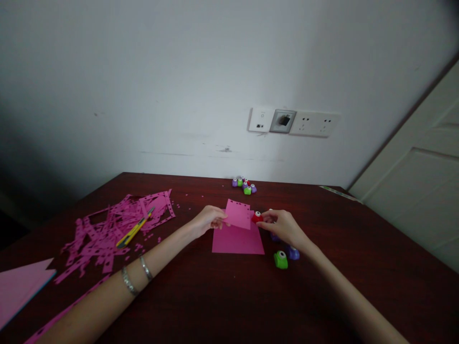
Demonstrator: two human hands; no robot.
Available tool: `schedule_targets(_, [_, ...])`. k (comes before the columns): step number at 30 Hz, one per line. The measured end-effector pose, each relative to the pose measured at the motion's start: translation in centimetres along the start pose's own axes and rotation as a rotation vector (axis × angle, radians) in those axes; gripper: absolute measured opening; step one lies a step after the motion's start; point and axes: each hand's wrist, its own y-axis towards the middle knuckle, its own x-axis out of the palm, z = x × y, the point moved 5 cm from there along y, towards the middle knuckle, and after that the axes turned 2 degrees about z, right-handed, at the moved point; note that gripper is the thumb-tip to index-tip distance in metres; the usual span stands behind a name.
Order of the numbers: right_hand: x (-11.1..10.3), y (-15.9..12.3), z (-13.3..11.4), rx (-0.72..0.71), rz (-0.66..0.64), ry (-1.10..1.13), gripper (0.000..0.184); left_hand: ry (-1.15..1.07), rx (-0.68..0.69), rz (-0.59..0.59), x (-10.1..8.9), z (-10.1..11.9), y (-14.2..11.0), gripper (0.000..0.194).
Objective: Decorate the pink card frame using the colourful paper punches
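Observation:
My left hand (211, 220) pinches the left edge of a small pink sheet of paper (238, 216), which has a row of punched holes along its top edge. In my right hand (281, 224) is a red craft hole punch (257, 217) with a white, eye-like button, placed at the sheet's right edge. Whether the paper sits inside its slot, I cannot tell. Below the held sheet, a larger pink sheet (236, 242) lies flat on the table. Close to my right wrist are a green hole punch (280, 260) and a purple hole punch (293, 252); others are partly hidden behind the hand.
A heap of punched pink paper scraps (103, 229) covers the table's left side, with a yellow utility knife (136, 227) on top. Several more small punches (245, 185) stand near the wall. Pink paper sheets (23, 291) lie at the left edge. Wall sockets (314, 124) are above the table.

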Motion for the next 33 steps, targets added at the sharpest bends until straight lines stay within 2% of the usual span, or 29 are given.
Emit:
schedule_targets(8, [0.3,-0.1,0.2,-0.005,-0.016,0.028,0.022,-0.012,0.011,0.0,-0.1,-0.4,0.5,0.006])
schedule_targets(33, [1.3,0.1,0.2,-0.026,-0.062,0.058,0.022,0.017,-0.01,0.0,0.4,-0.3,-0.1,0.006])
